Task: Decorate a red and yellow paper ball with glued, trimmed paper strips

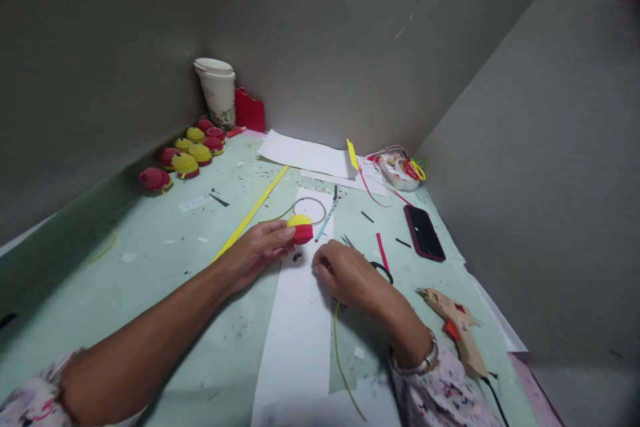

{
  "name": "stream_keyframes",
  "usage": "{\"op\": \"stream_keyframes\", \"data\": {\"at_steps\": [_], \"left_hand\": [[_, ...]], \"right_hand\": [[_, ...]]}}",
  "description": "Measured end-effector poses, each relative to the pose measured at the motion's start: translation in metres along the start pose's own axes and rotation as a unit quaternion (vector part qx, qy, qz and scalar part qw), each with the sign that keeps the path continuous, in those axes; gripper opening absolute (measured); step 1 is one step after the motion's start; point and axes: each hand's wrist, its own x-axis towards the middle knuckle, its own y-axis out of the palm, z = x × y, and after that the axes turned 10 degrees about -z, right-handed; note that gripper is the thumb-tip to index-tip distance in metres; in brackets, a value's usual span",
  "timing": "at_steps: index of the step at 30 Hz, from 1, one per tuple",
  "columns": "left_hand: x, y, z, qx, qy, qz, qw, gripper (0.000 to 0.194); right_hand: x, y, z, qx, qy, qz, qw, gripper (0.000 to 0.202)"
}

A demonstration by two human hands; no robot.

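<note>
My left hand point(263, 243) grips a small ridged dome point(301, 231) between thumb and fingers; it is yellow on top and red below. Just to the right, my right hand point(347, 273) is closed with its fingertips curled together, apart from the dome. Whatever those fingers hold, if anything, is hidden. Both hands are over a long white paper strip point(295, 347). Scissors point(383, 272) lie partly covered behind my right hand. Beyond the hands are a ring of wire point(309, 199) and a blue patterned pen-like stick point(327, 219).
Several red and yellow domes point(185, 165) stand at the left, near a paper cup point(219, 93). A yellow strip point(255, 210) crosses the table. On the right are a phone point(424, 232) and a corded glue gun point(455, 327). A bag of supplies point(399, 170) sits by the wall.
</note>
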Motion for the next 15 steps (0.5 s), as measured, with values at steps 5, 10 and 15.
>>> {"op": "stream_keyframes", "data": {"at_steps": [5, 10, 15], "left_hand": [[0.000, 0.001, 0.000, -0.002, 0.002, -0.004, 1.000, 0.022], [0.001, -0.001, 0.001, 0.000, 0.005, -0.003, 1.000, 0.025], [0.000, 0.000, 0.001, 0.000, 0.005, 0.006, 1.000, 0.022]], "right_hand": [[0.000, -0.001, 0.000, 0.016, 0.000, -0.019, 1.000, 0.016], [0.003, -0.013, -0.008, 0.061, -0.003, -0.044, 0.997, 0.017], [0.000, -0.029, -0.003, 0.120, 0.000, -0.083, 0.989, 0.015]]}}
